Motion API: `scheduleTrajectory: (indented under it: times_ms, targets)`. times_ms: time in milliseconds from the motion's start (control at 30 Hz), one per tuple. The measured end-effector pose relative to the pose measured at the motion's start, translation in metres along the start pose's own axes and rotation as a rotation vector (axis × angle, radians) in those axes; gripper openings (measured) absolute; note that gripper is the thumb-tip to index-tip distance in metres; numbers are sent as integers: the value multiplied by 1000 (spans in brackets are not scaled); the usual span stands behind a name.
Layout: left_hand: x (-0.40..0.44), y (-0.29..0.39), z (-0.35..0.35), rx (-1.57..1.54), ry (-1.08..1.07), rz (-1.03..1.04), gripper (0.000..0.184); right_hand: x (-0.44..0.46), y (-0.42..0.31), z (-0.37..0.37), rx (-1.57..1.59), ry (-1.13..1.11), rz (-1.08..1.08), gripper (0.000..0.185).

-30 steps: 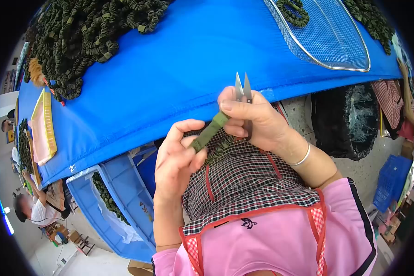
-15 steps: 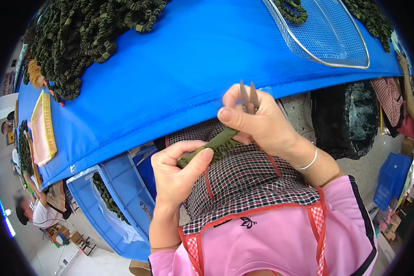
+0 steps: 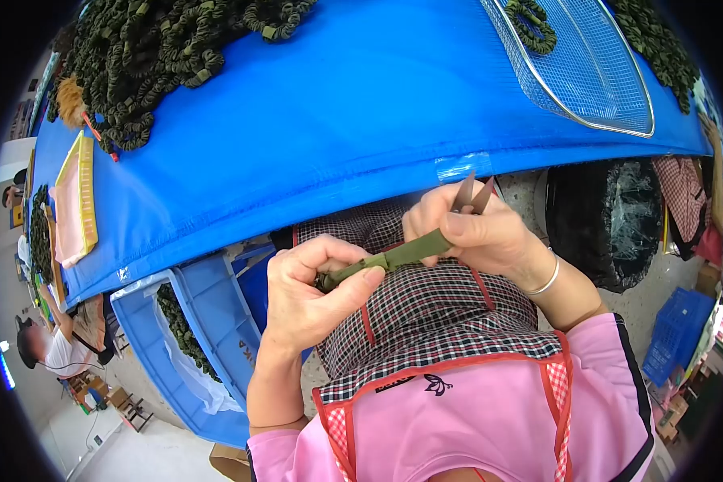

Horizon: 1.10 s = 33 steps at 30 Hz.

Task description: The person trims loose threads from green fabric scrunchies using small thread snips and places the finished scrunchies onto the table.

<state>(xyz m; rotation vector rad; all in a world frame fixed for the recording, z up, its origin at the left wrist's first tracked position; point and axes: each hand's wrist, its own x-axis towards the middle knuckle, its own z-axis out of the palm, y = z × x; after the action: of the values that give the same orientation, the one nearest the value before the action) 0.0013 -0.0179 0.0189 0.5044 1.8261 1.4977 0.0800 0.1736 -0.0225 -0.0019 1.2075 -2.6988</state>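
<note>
My left hand (image 3: 313,281) pinches a dark green fabric scrunchie (image 3: 419,247) between thumb and fingers, in front of my checked apron. Stretched flat and smooth, the cloth runs across to my right hand (image 3: 490,233), whose thumb and fingers grip its other end. Thread snips (image 3: 474,198) are also in the right hand, blades pointing up and away from the cloth. A small tab or seam shows on the scrunchie near my left thumb. The snips' handles are hidden in the palm.
On the blue table (image 3: 297,104) lies a big pile of green scrunchies (image 3: 161,48), with a wire basket (image 3: 651,120) at the right. A yellow-rimmed tray (image 3: 88,201) sits at left. Below are a blue crate (image 3: 217,297) and a black bag (image 3: 574,217). Another person (image 3: 60,345) works at far left.
The right hand has moved down and to the right with the snips. The scrunchie, gathered before, is now pulled straighter between my hands, and its tab has come into sight.
</note>
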Motion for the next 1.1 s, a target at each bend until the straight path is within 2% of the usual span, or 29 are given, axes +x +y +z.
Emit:
scheduleTrajectory:
  times_ms: [67, 100, 133, 167, 200, 267, 367, 500, 600, 700, 800, 900, 1033, 1100]
  targets:
    - [2, 0, -2, 5, -9, -1, 12, -2, -3, -3, -8, -11, 123, 30]
    - [3, 1, -1, -4, -28, -30, 13, -2, -18, 11, -261, 99, 269, 24]
    - [5, 2, 1, -14, -45, -59, 14, 0, -11, 12, -506, 17, 138, 20]
    - [6, 3, 2, -23, -64, -87, 16, 1, -9, 14, -513, 2, 97, 18]
    - [7, 4, 4, 97, -82, -46, 22, 1, -9, 16, -520, -10, 54, 17]
    - [7, 3, 8, 315, -37, 62, 24, 1, -9, 12, -488, 32, 40, 20]
    - [10, -10, 20, 402, 151, 447, 21, -2, -8, 12, -464, 113, 88, 24]
    - [4, -8, 17, 359, 119, 240, 14, -6, -5, 10, -485, 179, 139, 29]
    - [-1, -3, 13, 206, 60, 26, 11, -8, -5, 13, -512, 201, 17, 30]
    - [-1, -6, 8, -94, 7, -77, 9, -10, -9, 13, -414, 225, 34, 29]
    - [1, -9, 6, -239, -29, -73, 11, -8, -16, 18, -401, 271, 20, 28]
    - [7, -9, 1, -443, -114, -231, 17, -4, -14, 20, -401, 286, -58, 27]
    - [9, -6, 5, -160, -291, -180, 34, 6, -6, 29, -421, 256, -102, 25]
    - [8, -10, 9, -157, -247, -66, 34, 6, -10, 22, -444, 317, -88, 25]
